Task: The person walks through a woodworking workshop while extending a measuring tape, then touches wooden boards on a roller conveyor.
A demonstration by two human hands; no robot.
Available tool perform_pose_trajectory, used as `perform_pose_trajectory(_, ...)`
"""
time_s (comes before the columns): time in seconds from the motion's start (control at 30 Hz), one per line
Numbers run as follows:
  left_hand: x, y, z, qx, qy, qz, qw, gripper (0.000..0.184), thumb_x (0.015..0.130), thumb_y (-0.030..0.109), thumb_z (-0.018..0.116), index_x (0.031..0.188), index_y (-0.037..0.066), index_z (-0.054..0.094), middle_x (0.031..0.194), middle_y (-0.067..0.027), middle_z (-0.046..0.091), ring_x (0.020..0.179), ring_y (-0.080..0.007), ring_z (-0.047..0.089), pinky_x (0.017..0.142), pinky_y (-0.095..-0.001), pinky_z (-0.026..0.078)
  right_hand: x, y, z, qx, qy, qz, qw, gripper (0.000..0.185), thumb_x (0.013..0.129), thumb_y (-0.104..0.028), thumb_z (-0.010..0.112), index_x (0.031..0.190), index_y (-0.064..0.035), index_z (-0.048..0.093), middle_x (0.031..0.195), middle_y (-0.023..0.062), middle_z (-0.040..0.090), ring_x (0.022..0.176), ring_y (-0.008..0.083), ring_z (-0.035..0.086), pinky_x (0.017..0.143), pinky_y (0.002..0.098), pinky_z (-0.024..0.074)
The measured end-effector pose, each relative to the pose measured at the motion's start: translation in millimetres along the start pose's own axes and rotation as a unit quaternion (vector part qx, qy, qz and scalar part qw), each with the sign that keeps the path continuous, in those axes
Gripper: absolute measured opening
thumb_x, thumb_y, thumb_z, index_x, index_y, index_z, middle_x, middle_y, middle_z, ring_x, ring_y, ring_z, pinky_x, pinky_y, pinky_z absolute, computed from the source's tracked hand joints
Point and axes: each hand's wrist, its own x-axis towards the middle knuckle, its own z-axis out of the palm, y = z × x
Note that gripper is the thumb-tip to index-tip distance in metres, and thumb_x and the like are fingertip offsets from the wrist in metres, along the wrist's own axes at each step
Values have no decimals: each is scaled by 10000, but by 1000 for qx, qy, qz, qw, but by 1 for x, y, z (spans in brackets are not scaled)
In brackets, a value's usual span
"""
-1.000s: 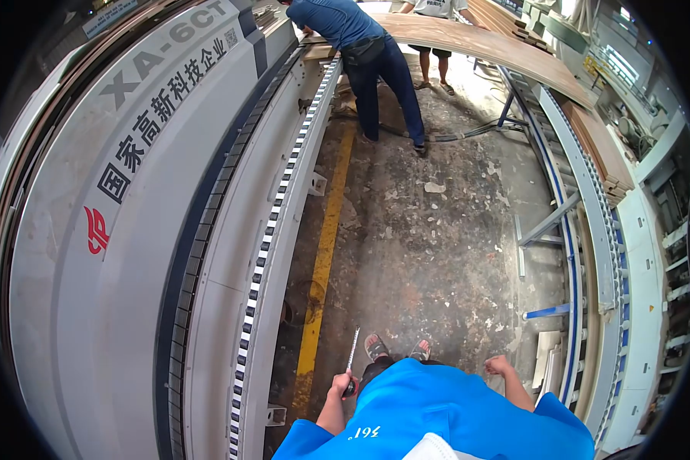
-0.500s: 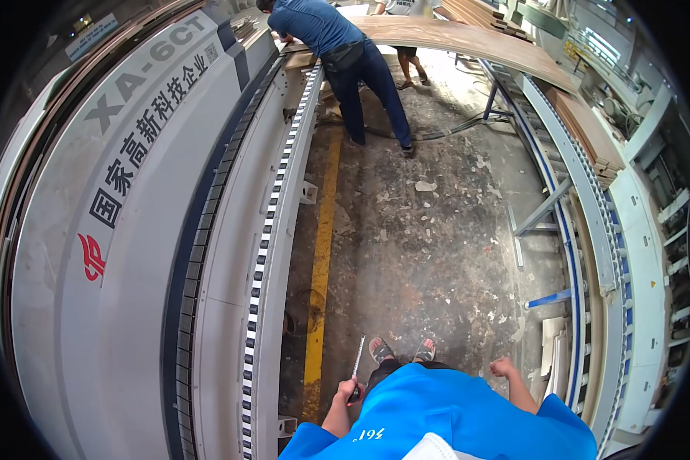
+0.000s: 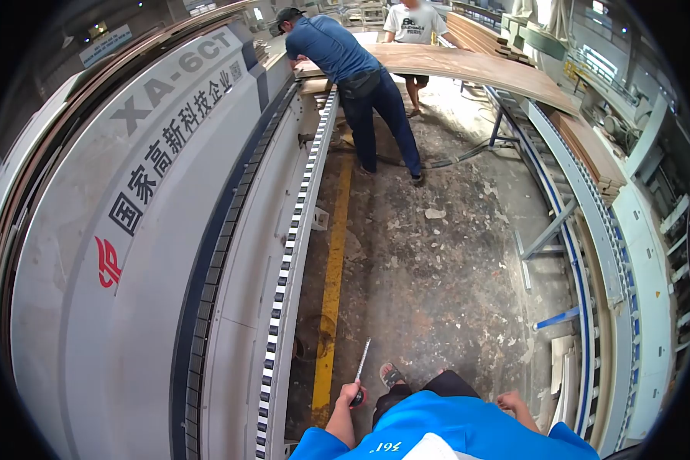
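My left hand [image 3: 347, 394] is wrapped round a tape measure [image 3: 358, 399], low in the head view. A short length of its pale blade [image 3: 365, 356] sticks out and points forward over the floor. My right hand [image 3: 509, 401] hangs at my other side, its fingers curled in, with no object visible in it. Neither hand touches the machine or the roller frame.
On the left runs a long grey machine [image 3: 153, 253] with a toothed track [image 3: 287, 261]. A roller frame [image 3: 590, 238] lines the right. Ahead, a person in dark blue [image 3: 337, 57] leans beside a large wooden sheet [image 3: 468, 61]; another person [image 3: 415, 27] stands behind it.
My view has tilted up, showing more of the far person. I have stepped, with one foot now hidden. The tape measure stays in my left hand; the right hand has dropped lower in view.
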Motion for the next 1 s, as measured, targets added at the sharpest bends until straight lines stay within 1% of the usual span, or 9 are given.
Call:
perform_pose_trajectory(0.17,0,-35,0,-51,27,31,998,453,854,395,355,761,59,644,600,-82,558,414,-193,502,338,-342,380,-22,-11,-2,-40,-22,31,998,119,748,-105,530,763,-12,603,708,87,610,604,177,595,506,275,455)
perform_pose_trajectory(0.23,-21,-47,2,-25,31,-18,999,443,840,402,361,721,81,643,603,-71,579,482,-184,545,383,-355,384,-20,-19,-10,-51,-24,30,998,119,753,-109,536,766,-12,604,714,88,612,602,176,594,504,270,455)
perform_pose_trajectory(0.47,-50,-117,46,-35,64,-50,996,429,811,404,377,691,87,641,612,-74,581,493,-192,541,389,-356,389,39,-34,-43,-26,-36,-60,997,113,742,-94,549,780,-10,615,712,82,616,598,167,591,491,261,453)
perform_pose_trajectory(0.53,-50,-147,60,-55,-47,-101,992,445,848,390,377,694,56,628,614,-93,567,464,-195,523,376,-346,391,41,-31,-54,-15,-30,-81,996,110,738,-89,550,772,-9,618,710,82,617,595,165,589,485,261,452)
perform_pose_trajectory(0.6,-57,-168,83,-68,-16,-77,995,445,845,393,387,685,51,623,628,-97,574,484,-190,531,394,-348,396,44,-24,-60,-3,-33,-104,994,133,739,-104,556,817,-20,623,712,78,619,587,158,589,480,264,454)
perform_pose_trajectory(0.77,-79,-193,103,-56,12,-80,995,444,841,397,399,679,46,618,649,-102,583,504,-186,541,420,-350,402,50,47,-67,-120,-34,-93,988,105,721,-83,552,771,-20,619,699,82,617,585,149,579,482,279,453)
perform_pose_trajectory(0.83,-86,-184,103,-45,9,-89,995,444,840,398,402,681,45,618,653,-104,585,503,-187,542,425,-349,403,97,117,-76,-427,-141,-296,843,109,711,-120,568,760,-36,618,659,73,605,559,151,573,481,284,450)
perform_pose_trajectory(0.87,-90,-180,104,-40,8,-93,995,443,840,399,403,682,45,619,655,-104,586,503,-188,543,427,-349,403,111,167,-89,-430,-140,-296,842,109,711,-120,568,760,-36,618,659,73,605,559,151,573,481,284,450)
perform_pose_trajectory(1.0,-48,-191,104,-14,39,-118,992,450,823,426,418,735,48,646,699,-93,612,601,-198,586,530,-343,454,102,171,-106,-328,-114,-196,917,105,706,-113,573,755,-31,615,647,72,598,551,156,571,485,282,453)
